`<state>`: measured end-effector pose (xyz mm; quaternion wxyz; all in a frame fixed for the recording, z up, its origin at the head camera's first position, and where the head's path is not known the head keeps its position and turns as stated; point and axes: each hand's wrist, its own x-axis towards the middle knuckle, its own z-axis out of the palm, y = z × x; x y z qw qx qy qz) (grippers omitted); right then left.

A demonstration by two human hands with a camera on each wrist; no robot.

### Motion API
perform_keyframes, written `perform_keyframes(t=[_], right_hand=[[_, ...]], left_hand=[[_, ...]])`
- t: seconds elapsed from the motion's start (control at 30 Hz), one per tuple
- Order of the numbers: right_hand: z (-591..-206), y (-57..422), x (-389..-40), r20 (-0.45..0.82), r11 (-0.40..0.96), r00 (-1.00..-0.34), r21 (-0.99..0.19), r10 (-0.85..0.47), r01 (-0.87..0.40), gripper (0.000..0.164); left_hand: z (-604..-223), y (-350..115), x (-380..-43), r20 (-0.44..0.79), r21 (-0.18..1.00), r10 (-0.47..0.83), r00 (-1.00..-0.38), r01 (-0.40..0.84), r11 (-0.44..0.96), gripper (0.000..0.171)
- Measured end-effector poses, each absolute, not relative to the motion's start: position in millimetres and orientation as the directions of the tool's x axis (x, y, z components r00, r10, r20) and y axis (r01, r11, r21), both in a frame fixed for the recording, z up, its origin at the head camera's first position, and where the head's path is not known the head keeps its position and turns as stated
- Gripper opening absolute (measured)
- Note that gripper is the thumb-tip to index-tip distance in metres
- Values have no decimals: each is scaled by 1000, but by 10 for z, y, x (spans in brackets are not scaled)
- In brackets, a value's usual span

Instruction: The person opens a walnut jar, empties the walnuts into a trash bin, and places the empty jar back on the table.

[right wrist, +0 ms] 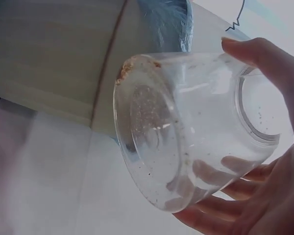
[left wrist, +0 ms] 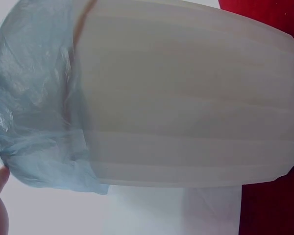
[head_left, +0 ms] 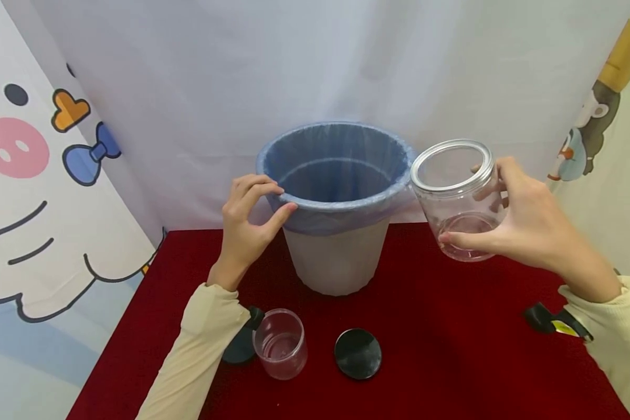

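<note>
A white trash bin (head_left: 338, 256) stands on the table, its rim wrapped in a blue plastic liner (head_left: 341, 216). My left hand (head_left: 245, 216) pinches the liner-covered rim at the bin's near left, thumb outside and fingers over the top. To the right of the bin, my right hand (head_left: 538, 224) holds a clear plastic jar (head_left: 433, 207) up off the table, thumb and fingers on opposite sides. The jar has a silver ring round its mouth and leans slightly. In the right wrist view, brown residue (right wrist: 129, 68) and small specks cling to its base end.
A second clear jar (head_left: 280, 344) stands on the red tablecloth (head_left: 451, 344) at the front. Right of it lies a round black lid (head_left: 358, 353); another dark round lid (head_left: 238, 348) lies partly behind my left sleeve. A white curtain (head_left: 215, 87) hangs behind the bin.
</note>
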<state>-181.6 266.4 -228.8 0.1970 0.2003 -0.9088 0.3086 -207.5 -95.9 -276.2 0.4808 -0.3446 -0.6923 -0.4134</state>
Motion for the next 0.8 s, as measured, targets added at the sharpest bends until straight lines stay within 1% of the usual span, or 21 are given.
perform_keyframes(t=[0.13,0.4,0.6,0.8], right_hand=[[-2309,2666,-1806,481,712,-835,-486,-267,-507,85],[-2378,2694,-1776,467,664,-831,-523,-301,-534,86],[-2434,2706,-1736,436,651,-847,-553,-305,-519,85],[-2474,2708,-1712,433,611,-843,-585,-319,-532,84]], left_hand=[[-2756,-979,-2071,950,241,78,-301,873,424,22],[-2762,-979,-2072,951,244,73,-301,873,422,23],[-2777,-977,-2079,954,234,75,-291,878,418,23],[-2766,-973,-2082,954,231,80,-289,878,419,23]])
